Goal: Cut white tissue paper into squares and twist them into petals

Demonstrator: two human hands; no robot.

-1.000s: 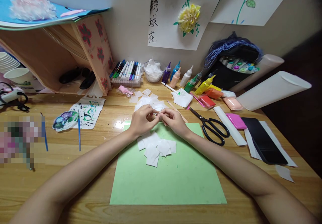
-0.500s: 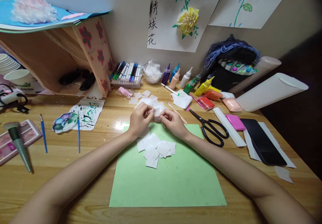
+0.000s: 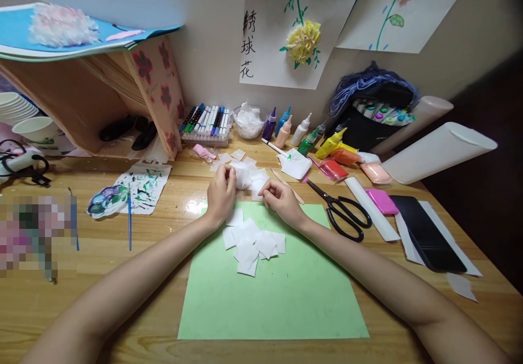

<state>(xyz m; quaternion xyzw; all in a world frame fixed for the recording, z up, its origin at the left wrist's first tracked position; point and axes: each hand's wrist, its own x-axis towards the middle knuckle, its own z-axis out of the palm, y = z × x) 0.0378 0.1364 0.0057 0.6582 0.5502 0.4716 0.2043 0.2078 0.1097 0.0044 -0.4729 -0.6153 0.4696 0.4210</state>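
My left hand [image 3: 222,194] is closed, thumb against curled fingers, at the left of a pile of white tissue squares [image 3: 243,176]. Whatever it may hold is hidden. My right hand [image 3: 281,200] pinches at the pile's right side, its fingertips close to a white square; I cannot make out anything between them. Both wrists are over the far part of a green paper sheet [image 3: 273,304]. More white paper squares [image 3: 247,247] lie overlapping on that sheet, just nearer than the hands.
Black-handled scissors [image 3: 347,211] and a wooden stick [image 3: 288,185] lie right of the hands. Behind stand paint bottles [image 3: 304,129], a bowl of white tissue [image 3: 248,121] and markers [image 3: 208,121]. A phone [image 3: 427,233] lies far right, a blue brush [image 3: 129,219] left.
My hands have parted: the left has moved left and turned, while the right has barely moved. More of the white pile between them now shows. The view has tilted up slightly.
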